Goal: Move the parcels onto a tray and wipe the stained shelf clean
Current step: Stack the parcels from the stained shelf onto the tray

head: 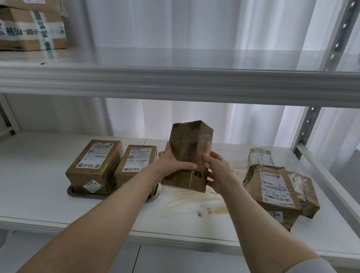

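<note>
"White curtains [173, 3] hung behind the rack, and the lower shelf [18, 199] had a brown stain [197, 207] smeared across its middle."

"Where were the parcels?"

"Two boxes [94, 164] stood side by side on a metal tray [82, 193], left of the stain. Three others [270, 190] lay at the shelf's right end. A tall parcel [189, 152] stood upright over the stain, between the tray and those three. Whether its base touched the shelf, I couldn't tell."

"Held how?"

"Both hands. The left hand [173, 164] wrapped its left side, thumb across the front. The right hand [218, 174] gripped the right edge, fingers curled round it. Two stacked parcels [20, 12] sat on the upper shelf [184, 77], far left."
</note>
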Demonstrator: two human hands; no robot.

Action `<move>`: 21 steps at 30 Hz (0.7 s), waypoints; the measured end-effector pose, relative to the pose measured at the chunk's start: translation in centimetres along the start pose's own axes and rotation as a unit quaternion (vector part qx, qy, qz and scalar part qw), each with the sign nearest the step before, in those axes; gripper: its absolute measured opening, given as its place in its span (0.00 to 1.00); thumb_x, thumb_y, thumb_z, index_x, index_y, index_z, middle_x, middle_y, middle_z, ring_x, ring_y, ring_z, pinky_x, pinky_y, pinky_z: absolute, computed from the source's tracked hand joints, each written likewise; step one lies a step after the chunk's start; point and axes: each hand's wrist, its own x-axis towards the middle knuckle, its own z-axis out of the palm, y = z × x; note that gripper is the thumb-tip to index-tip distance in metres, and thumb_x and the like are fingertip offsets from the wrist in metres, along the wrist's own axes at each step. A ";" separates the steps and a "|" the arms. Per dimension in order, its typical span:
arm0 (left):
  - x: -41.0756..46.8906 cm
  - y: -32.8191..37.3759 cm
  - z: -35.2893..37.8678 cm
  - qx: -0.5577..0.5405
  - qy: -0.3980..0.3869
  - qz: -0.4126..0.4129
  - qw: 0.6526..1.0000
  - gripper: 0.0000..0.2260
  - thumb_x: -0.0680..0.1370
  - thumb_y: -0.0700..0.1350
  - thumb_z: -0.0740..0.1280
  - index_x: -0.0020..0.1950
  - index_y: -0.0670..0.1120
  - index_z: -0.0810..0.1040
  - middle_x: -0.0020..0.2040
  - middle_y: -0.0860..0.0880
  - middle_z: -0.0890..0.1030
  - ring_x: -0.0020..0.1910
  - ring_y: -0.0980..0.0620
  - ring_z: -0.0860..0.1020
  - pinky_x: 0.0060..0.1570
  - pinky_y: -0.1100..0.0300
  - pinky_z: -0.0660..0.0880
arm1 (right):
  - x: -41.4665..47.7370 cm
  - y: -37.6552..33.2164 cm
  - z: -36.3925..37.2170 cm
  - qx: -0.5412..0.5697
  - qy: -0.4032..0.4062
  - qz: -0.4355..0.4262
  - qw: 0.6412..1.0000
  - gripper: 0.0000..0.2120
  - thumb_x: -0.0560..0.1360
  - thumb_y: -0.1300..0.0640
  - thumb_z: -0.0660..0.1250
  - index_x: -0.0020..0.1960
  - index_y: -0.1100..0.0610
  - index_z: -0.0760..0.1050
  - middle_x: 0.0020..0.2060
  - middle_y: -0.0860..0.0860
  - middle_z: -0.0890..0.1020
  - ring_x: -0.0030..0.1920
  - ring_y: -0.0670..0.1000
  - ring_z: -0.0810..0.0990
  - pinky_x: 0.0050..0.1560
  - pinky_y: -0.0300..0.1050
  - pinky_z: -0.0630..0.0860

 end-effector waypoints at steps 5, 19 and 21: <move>0.1 0.1 -0.2 0.006 0.004 0.000 1.000 0.57 0.47 0.65 0.79 0.70 0.63 0.54 0.66 0.47 0.68 0.62 0.43 0.73 0.59 0.43 0.75 | -0.1 0.0 0.0 0.010 -0.006 -0.004 1.000 0.19 0.80 0.58 0.62 0.70 0.51 0.67 0.51 0.53 0.80 0.51 0.55 0.80 0.53 0.55 0.79; -1.8 0.0 -5.8 -0.332 -0.053 -0.049 0.941 0.22 0.67 0.60 0.69 0.52 0.47 0.76 0.51 0.43 0.74 0.52 0.43 0.73 0.56 0.47 0.72 | 0.4 0.5 4.1 -0.039 -0.113 0.107 0.987 0.23 0.75 0.36 0.63 0.50 0.56 0.77 0.42 0.52 0.81 0.45 0.53 0.81 0.53 0.50 0.79; -2.0 -0.6 -7.3 -0.371 -0.047 -0.047 0.926 0.24 0.66 0.61 0.68 0.55 0.47 0.77 0.54 0.43 0.77 0.55 0.42 0.74 0.60 0.44 0.70 | 0.4 0.6 5.4 -0.021 -0.143 0.115 0.983 0.28 0.73 0.33 0.62 0.56 0.58 0.77 0.50 0.55 0.82 0.51 0.55 0.81 0.55 0.55 0.78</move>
